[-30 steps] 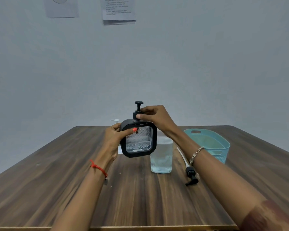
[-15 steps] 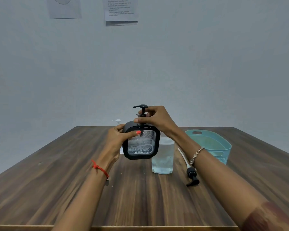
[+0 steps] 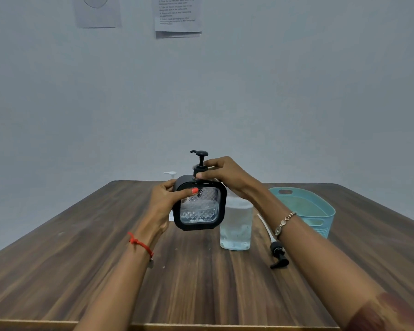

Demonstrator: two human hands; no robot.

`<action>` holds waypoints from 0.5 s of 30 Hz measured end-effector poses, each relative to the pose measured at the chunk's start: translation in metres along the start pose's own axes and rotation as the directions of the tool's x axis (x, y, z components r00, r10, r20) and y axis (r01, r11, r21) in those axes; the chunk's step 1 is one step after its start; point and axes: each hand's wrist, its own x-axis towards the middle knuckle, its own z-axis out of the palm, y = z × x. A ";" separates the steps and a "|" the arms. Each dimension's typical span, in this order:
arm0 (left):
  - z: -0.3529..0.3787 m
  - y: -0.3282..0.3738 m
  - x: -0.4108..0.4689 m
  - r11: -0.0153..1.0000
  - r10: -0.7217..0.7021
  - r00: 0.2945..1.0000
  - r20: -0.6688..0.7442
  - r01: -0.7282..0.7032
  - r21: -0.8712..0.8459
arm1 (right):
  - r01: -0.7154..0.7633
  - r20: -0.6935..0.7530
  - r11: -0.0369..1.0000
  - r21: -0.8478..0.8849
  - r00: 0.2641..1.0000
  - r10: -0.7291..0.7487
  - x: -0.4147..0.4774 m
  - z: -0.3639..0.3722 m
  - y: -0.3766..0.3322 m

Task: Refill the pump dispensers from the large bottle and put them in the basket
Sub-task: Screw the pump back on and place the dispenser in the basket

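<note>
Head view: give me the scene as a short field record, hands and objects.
held: black square pump dispenser with clear patterned window, above the brown wooden table
left hand: grip round the dispenser's side
right hand: fingers pinch the black pump collar
standing: clear bottle of clear liquid, behind the dispenser
lying flat: loose black pump head with white tube
basket: light blue plastic basket, right of the bottle

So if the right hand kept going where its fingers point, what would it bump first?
The right hand points left and pinches the black pump collar on the square dispenser, so that comes first. Past it looks like open air, though depth is hard to tell.
</note>
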 end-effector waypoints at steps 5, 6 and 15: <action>-0.001 -0.001 -0.002 1.000 -0.011 1.000 -0.020 0.012 0.020 | -0.022 -0.171 0.991 -0.132 0.985 -0.001 0.002 0.014 0.006; -0.002 -0.001 -0.002 1.000 -0.012 1.000 -0.022 0.013 0.017 | -0.031 -0.124 0.992 -0.118 0.992 0.016 0.001 0.014 0.005; -0.008 0.000 -0.002 0.999 -0.029 1.000 -0.012 0.028 -0.029 | -0.028 -0.150 0.992 -0.124 0.989 0.009 0.003 0.016 0.006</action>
